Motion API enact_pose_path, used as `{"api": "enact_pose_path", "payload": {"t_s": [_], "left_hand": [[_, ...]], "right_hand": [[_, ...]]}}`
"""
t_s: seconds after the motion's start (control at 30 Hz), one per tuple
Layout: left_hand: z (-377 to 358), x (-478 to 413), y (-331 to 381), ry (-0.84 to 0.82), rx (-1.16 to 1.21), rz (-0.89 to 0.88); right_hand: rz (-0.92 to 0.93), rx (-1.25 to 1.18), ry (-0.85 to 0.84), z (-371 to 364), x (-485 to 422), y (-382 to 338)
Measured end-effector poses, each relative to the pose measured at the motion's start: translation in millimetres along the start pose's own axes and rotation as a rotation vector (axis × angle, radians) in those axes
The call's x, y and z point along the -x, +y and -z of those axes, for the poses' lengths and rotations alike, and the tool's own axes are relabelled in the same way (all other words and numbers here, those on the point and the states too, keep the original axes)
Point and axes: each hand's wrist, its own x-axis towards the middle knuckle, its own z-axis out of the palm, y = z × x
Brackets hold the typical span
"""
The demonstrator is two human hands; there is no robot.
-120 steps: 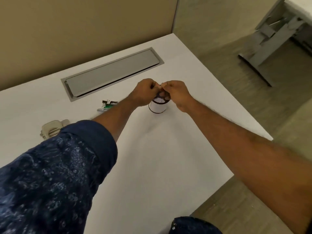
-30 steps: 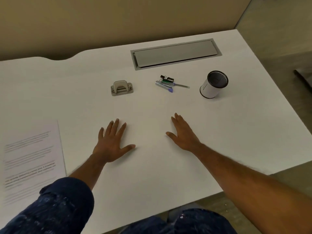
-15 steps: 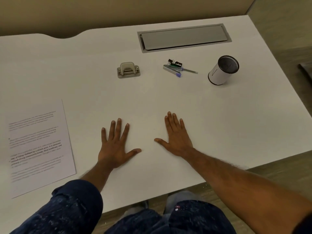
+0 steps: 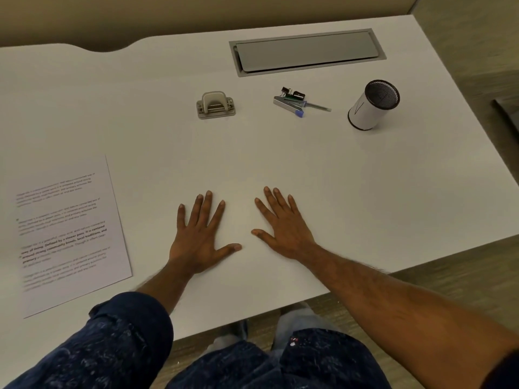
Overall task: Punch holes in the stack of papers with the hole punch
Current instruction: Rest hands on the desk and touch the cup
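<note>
A stack of printed papers lies flat at the left of the white desk. A small grey hole punch sits further back, near the desk's middle. My left hand rests palm down on the desk, fingers spread, to the right of the papers and well short of the punch. Beside it, my right hand also lies flat with fingers apart. Neither hand holds anything.
A stapler with clips and a pen lies right of the punch. A white mesh-lined pen cup stands further right. A grey cable flap is set into the desk's back. The desk's front edge runs just behind my wrists.
Four seconds ago both hands were at the pen cup's rim. They have since come back to lie flat on the desk, and over the last second only the view has shifted slightly.
</note>
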Motion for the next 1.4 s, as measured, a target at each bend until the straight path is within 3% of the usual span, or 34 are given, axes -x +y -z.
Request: {"api": "enact_pose_path", "payload": {"t_s": [0.23,0.3,0.43,0.53,0.67,0.77,1.13,1.4], "left_hand": [[1.0,-0.9,0.2,0.013,0.004,-0.013],[2.6,-3.9,0.8,0.019,0.018,-0.015],[7.7,-10.9,3.1,0.046,0.028,-0.032],[10.8,-16.6,4.5,0.074,0.042,-0.03],[12.8,-23.7,6.7,0.099,0.058,-0.027],[14.5,-27.4,10.6,0.098,0.068,-0.036],[15.6,-53.0,31.6,0.069,0.063,-0.124],[5.3,-64.5,76.4,-0.015,0.034,-0.007]], "right_hand": [[0.004,0.033,0.003,2.5,0.9,-0.6],[-0.009,-0.082,0.029,3.5,-0.4,-1.0],[-0.234,-0.747,0.177,18.6,-4.3,-1.0],[-0.479,-1.102,0.264,38.8,-7.2,3.5],[-0.69,-1.968,0.155,59.3,-4.0,15.6],[-0.677,-2.308,0.055,62.4,1.6,21.8],[-0.64,-2.494,0.038,75.7,2.9,42.7],[-0.61,-2.476,0.086,96.2,6.4,83.9]]}}
